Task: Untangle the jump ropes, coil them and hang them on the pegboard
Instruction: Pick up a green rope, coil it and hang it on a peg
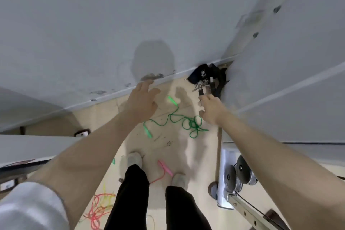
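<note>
While reaching down with fingers spread and empty, left hand [144,97] and right hand [211,107] hovered apart; lay between and below them on the floor [168,147], green jump rope [179,119], tangled, at six o'clock.

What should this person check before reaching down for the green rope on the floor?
1. Both hands free: ok. The left hand is spread open and holds nothing; the right hand holds no rope.
2. Green rope within sight: ok. It lies on the floor between the hands, both green handles showing.
3. Green rope untangled: not ok. It bunches into overlapping loops near the right hand.
4. Footing clear: not ok. A pink rope runs between the shoes.
5. Other ropes sorted: not ok. A red and yellow tangle lies by the left leg.
6. Pegboard ready: cannot tell. No pegboard can be made out.
</note>
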Demonstrator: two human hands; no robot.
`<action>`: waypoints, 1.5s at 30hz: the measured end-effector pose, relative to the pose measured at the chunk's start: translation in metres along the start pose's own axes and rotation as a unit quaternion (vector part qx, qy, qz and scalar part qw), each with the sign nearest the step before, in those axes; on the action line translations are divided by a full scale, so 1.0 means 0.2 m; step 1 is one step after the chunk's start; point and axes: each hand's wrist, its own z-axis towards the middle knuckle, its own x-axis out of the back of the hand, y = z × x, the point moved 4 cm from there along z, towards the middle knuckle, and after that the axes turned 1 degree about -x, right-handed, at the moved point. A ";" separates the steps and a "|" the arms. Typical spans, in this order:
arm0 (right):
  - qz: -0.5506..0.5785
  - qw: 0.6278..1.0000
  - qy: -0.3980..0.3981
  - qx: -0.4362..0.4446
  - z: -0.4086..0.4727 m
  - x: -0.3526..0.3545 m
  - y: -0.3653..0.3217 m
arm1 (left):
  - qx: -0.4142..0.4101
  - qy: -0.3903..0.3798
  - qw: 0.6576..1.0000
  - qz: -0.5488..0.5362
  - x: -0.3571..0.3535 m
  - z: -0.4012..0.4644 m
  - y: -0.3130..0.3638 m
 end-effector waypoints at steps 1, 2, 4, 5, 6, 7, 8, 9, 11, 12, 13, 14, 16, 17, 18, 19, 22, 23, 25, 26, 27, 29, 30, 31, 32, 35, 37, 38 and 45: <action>-0.008 1.000 -0.018 -0.021 0.06 -0.11 0.05 | 0.010 -0.031 0.999 0.003 -0.12 0.01 -0.03; -0.011 0.998 -0.036 -0.041 0.12 -0.22 0.10 | 0.019 -0.063 0.998 0.006 -0.26 0.02 -0.08; -0.012 0.996 -0.064 -0.062 0.27 -0.46 0.17 | 0.026 -0.094 0.995 0.001 -0.50 0.08 -0.18; -0.008 0.995 -0.077 -0.064 0.35 -0.59 0.19 | 0.033 -0.097 0.995 -0.011 -0.63 0.11 -0.24; -0.007 0.994 -0.088 -0.064 0.44 -0.73 0.21 | 0.053 -0.102 0.993 -0.029 -0.76 0.15 -0.31; -0.006 0.994 -0.095 -0.062 0.52 -0.86 0.22 | 0.081 -0.113 0.989 -0.050 -0.90 0.18 -0.38; -0.008 0.993 -0.104 -0.058 0.60 -1.00 0.23 | 0.113 -0.129 0.983 -0.071 -1.05 0.21 -0.45; -0.008 0.992 -0.115 -0.055 0.68 -1.14 0.24 | 0.141 -0.141 0.976 -0.087 -1.22 0.23 -0.53; 0.003 0.990 -0.130 -0.051 0.83 -1.42 0.25 | 0.190 -0.164 0.961 -0.116 -1.55 0.26 -0.70; 0.006 0.990 -0.133 -0.043 0.91 -1.55 0.25 | 0.210 -0.177 0.953 -0.124 -1.72 0.27 -0.79; 0.013 0.991 -0.132 -0.030 0.99 -1.67 0.25 | 0.229 -0.192 0.946 -0.123 -1.88 0.28 -0.87; 0.019 0.991 -0.131 -0.015 1.06 -1.78 0.24 | 0.251 -0.203 0.938 -0.123 -2.04 0.29 -0.96; 0.014 0.992 -0.128 0.017 1.22 -2.00 0.24 | 0.299 -0.210 0.922 -0.131 -2.32 0.30 -1.11; -0.001 0.992 -0.123 0.032 1.30 -2.09 0.24 | 0.317 -0.206 0.915 -0.142 -2.43 0.31 -1.16; -0.021 0.992 -0.114 0.045 1.39 -2.17 0.25 | 0.322 -0.197 0.914 -0.148 -2.52 0.32 -1.20; -0.033 0.993 -0.096 0.054 1.49 -2.23 0.26 | 0.314 -0.185 0.920 -0.142 -2.61 0.34 -1.23; 0.019 0.999 -0.024 0.042 1.74 -2.37 0.23 | 0.243 -0.129 0.961 -0.034 -2.75 0.45 -1.33; 0.029 0.999 0.000 0.043 1.80 -2.42 0.21 | 0.208 -0.111 0.972 0.012 -2.78 0.49 -1.36; -0.022 0.998 0.032 0.044 1.89 -2.49 0.16 | 0.159 -0.106 0.980 0.059 -2.85 0.58 -1.40; -0.057 0.996 0.045 0.042 1.90 -2.52 0.14 | 0.151 -0.117 0.979 0.068 -2.88 0.62 -1.41; -0.078 0.995 0.053 0.028 1.91 -2.53 0.14 | 0.153 -0.128 0.977 0.074 -2.91 0.64 -1.42; -0.096 0.994 0.051 0.001 1.90 -2.53 0.17 | 0.164 -0.166 0.968 0.096 -2.97 0.66 -1.41; -0.103 0.994 0.044 0.001 1.87 -2.52 0.18 | 0.160 -0.194 0.962 0.110 -2.98 0.65 -1.39; -0.100 0.994 0.031 0.009 1.84 -2.51 0.19 | 0.155 -0.220 0.957 0.110 -2.98 0.63 -1.37; -0.078 0.997 0.012 0.020 1.79 -2.48 0.20 | 0.147 -0.239 0.956 0.090 -2.96 0.60 -1.33; 0.072 0.996 -0.037 0.042 1.68 -2.30 0.18 | 0.122 -0.248 0.955 -0.108 -2.80 0.55 -1.17; 0.109 0.991 -0.032 0.066 1.60 -2.08 0.13 | 0.146 -0.271 0.888 -0.341 -2.63 0.54 -1.00; 0.116 0.990 -0.017 0.072 1.55 -1.96 0.11 | 0.147 -0.271 0.846 -0.434 -2.54 0.54 -0.91; 0.115 0.974 0.195 0.033 1.14 -1.06 0.02 | 0.140 -0.149 0.874 -0.440 -1.65 0.63 -0.58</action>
